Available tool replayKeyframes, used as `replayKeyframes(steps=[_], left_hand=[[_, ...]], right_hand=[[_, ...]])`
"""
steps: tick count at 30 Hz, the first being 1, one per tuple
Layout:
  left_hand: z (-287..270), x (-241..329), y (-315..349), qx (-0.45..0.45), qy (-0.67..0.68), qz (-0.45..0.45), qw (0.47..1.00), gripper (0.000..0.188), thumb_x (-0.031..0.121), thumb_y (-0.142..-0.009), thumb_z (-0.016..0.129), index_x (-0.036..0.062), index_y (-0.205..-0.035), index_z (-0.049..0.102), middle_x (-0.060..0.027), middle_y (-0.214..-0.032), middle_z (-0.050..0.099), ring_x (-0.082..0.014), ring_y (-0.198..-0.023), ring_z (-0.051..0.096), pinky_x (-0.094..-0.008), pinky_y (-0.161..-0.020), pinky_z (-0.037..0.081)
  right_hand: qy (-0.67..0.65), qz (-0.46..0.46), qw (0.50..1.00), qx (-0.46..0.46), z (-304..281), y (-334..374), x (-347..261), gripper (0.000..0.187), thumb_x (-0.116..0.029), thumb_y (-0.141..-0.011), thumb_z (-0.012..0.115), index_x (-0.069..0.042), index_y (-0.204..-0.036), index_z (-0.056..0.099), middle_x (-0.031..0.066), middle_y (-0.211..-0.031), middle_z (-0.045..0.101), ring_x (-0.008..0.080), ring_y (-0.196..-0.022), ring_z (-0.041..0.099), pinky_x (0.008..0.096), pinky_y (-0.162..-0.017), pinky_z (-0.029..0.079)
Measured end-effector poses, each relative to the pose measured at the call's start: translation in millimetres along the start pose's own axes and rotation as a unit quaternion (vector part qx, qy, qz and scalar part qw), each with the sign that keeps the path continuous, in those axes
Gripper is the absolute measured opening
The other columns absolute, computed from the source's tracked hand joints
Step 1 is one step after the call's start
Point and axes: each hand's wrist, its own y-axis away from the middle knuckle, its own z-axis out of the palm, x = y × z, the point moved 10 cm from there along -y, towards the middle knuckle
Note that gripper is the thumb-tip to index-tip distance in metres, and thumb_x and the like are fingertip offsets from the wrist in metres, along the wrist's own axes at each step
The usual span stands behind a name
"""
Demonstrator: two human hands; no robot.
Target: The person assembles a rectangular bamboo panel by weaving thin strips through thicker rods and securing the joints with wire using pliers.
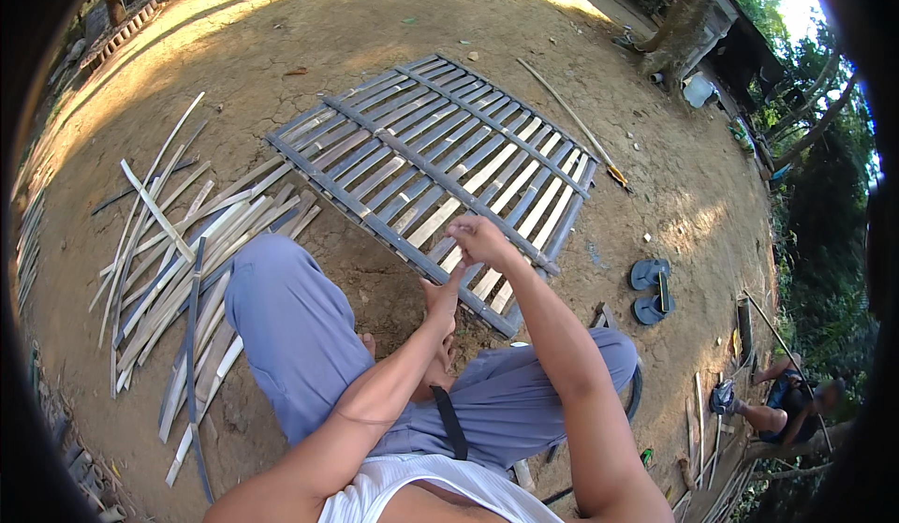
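Observation:
A slatted bamboo panel (434, 186) lies on the ground in front of me, its light and dark slats running between crossbars. Over its near edge my two hands almost meet. My right hand (480, 242) is closed in a pinch above the slats; whatever it may hold is too small to make out. Just below and nearer to me, my left hand (442, 302) has its fingers drawn together, pointing up toward the right one; anything in them is hidden. A black strap (449, 422) lies across my lap.
Loose bamboo strips (201, 270) are heaped on my left. A long pole (571, 116) lies beyond the panel's right side, and dark flip-flops (651, 291) sit nearer on the right. At far right another person (796, 411) sits near more sticks. A tree trunk (688, 22) stands behind.

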Motion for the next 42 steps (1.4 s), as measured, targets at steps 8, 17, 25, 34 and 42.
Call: replayKeyframes(steps=[8, 17, 25, 34, 42], left_hand=[[-22, -17, -33, -0.006, 0.191, -0.061, 0.98, 0.092, 0.069, -0.088, 0.06, -0.0014, -0.141, 0.035, -0.0212, -0.147, 0.039, -0.0278, -0.133, 0.044, -0.0439, -0.113, 0.034], [-6, -22, 0, -0.017, 0.248, -0.156, 0.956, 0.05, 0.051, -0.097, 0.055, 0.0097, -0.123, 0.044, -0.0073, -0.116, 0.055, -0.0219, -0.108, 0.055, -0.0423, -0.098, 0.043], [-16, -61, -6, -0.101, 0.328, -0.209, 0.916, 0.033, 0.006, -0.088, 0.046, 0.0109, -0.12, 0.052, -0.0099, -0.116, 0.059, -0.03, -0.109, 0.061, -0.0539, -0.105, 0.046], [-20, -58, -7, -0.173, 0.347, -0.288, 0.876, 0.031, 0.001, -0.09, 0.041, 0.0005, -0.115, 0.06, -0.0153, -0.119, 0.068, -0.0315, -0.114, 0.065, -0.0505, -0.106, 0.049], [-13, -67, -16, -0.237, 0.328, -0.341, 0.849, 0.024, 0.009, -0.099, 0.045, 0.0004, -0.111, 0.064, -0.0154, -0.113, 0.072, -0.0312, -0.104, 0.071, -0.0468, -0.097, 0.055]], right_hand=[[0.288, -0.016, 0.944, 0.163, -194, 26, -106, 0.024, -0.018, -0.099, 0.059, -0.01, -0.116, 0.075, 0.008, -0.104, 0.076, 0.0141, -0.079, 0.066, 0.0346, -0.082, 0.056], [0.496, -0.07, 0.853, 0.147, -270, 3, -163, 0.021, -0.015, -0.094, 0.065, -0.014, -0.109, 0.078, 0.0091, -0.102, 0.077, 0.0199, -0.086, 0.072, 0.0385, -0.083, 0.057], [0.532, -0.06, 0.842, 0.057, -156, -153, -14, 0.027, -0.008, -0.08, 0.058, -0.012, -0.097, 0.078, 0.0191, -0.092, 0.073, 0.0383, -0.091, 0.07, 0.0461, -0.083, 0.057], [0.47, -0.106, 0.873, 0.071, -97, -217, 2, 0.021, 0.002, -0.073, 0.059, -0.003, -0.086, 0.075, 0.0257, -0.085, 0.071, 0.042, -0.084, 0.07, 0.0459, -0.077, 0.058], [0.377, -0.092, 0.92, 0.048, -87, -233, 46, 0.026, 0.002, -0.072, 0.063, -0.009, -0.091, 0.078, 0.0178, -0.081, 0.072, 0.0379, -0.085, 0.07, 0.0446, -0.08, 0.057]])
